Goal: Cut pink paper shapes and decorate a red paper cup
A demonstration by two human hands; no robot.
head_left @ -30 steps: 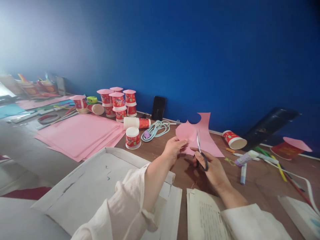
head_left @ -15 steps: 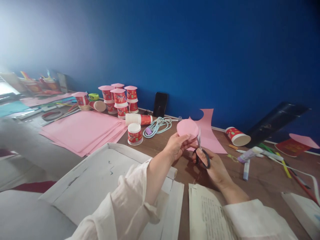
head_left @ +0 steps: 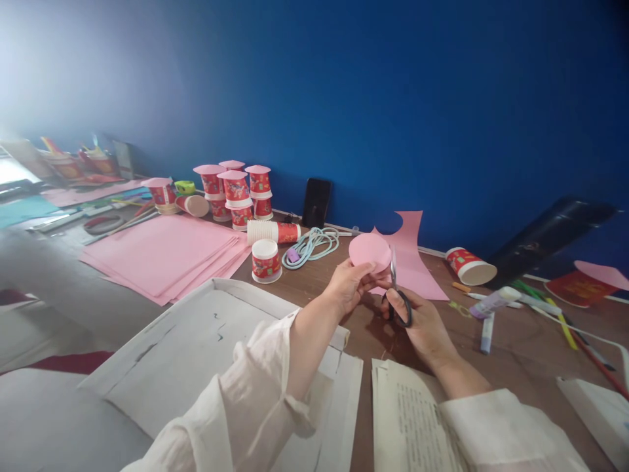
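A round pink paper disc (head_left: pixel 368 252) is pinched between the thumb and fingers of my left hand (head_left: pixel 350 283). My right hand (head_left: pixel 426 328) grips black-handled scissors (head_left: pixel 403 309), with fingers through the loops. The scissor blades point up along the disc's right edge. Behind the disc lies a pink paper offcut (head_left: pixel 411 259) with a curved piece cut out of its top, leaning toward the wall. The lower part of the disc is hidden by my left fingers.
Red paper cups (head_left: pixel 236 190) with pink tops stand stacked at the back left, near pink sheets (head_left: pixel 162 252). A coiled cable (head_left: pixel 314 246) and a phone (head_left: pixel 317 202) are near the wall. Glue sticks (head_left: pixel 494 303) lie right; a printed booklet (head_left: pixel 413 419) and a white box lid (head_left: pixel 181 347) are in front.
Both hands keep hold of the disc and scissors in nearly the same place. The scissor handles have turned slightly and the whole view has shifted a little.
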